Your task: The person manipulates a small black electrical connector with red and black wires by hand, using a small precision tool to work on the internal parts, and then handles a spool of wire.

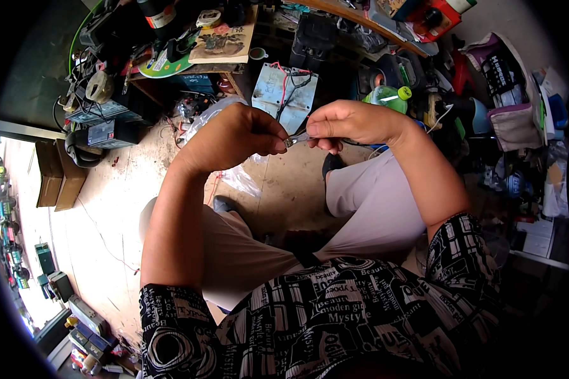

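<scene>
My left hand [237, 138] and my right hand [355, 123] meet in front of me, above my knees. Thumb and fingers of each are pinched on a small silvery metal piece [296, 138], which spans the short gap between them. It is too small to tell its kind, and its ends are hidden by the fingertips. Just beyond the hands is a grey box-shaped unit [269, 92], with red and black wires lying across its top. A dark wire [357, 144] shows below my right hand.
Clear plastic sheeting [239, 181] lies on the floor by my left foot. A green bottle [389, 96] stands at the right among clutter. Far left, a low wooden table [231, 67] carries a book and loose parts. Cardboard [66, 174] leans at the left, and a bag [515, 123] is far right.
</scene>
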Tool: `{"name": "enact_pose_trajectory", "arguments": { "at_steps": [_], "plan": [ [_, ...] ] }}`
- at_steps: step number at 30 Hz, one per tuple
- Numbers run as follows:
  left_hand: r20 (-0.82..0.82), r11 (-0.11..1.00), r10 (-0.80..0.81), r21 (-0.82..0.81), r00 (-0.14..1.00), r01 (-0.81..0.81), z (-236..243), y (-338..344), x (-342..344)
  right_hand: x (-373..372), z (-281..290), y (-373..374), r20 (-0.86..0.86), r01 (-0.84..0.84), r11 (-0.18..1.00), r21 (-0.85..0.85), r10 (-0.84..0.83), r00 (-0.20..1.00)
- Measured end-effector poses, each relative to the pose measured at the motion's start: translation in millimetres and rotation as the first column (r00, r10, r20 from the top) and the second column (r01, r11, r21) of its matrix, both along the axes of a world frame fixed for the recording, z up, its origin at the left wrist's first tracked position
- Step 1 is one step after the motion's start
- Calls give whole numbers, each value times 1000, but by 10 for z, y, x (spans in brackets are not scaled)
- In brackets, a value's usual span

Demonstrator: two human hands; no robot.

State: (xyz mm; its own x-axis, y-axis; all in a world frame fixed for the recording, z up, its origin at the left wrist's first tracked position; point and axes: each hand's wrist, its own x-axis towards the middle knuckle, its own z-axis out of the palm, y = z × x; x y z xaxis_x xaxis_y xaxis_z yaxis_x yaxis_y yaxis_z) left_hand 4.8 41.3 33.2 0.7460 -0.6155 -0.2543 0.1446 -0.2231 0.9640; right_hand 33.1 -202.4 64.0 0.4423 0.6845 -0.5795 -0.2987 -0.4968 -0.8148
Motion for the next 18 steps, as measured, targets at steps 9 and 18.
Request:
{"name": "enact_pose_trajectory", "arguments": {
  "at_steps": [9,18],
  "plan": [
    [27,1000,22,9,999,-22,10,9,-1,5,-23,30,38,18,1000,-9,-18,999],
    [54,998,40,51,998,-42,27,19,6,-11,-26,63,132,21,1000,-12,-19,991]
  ]
}}
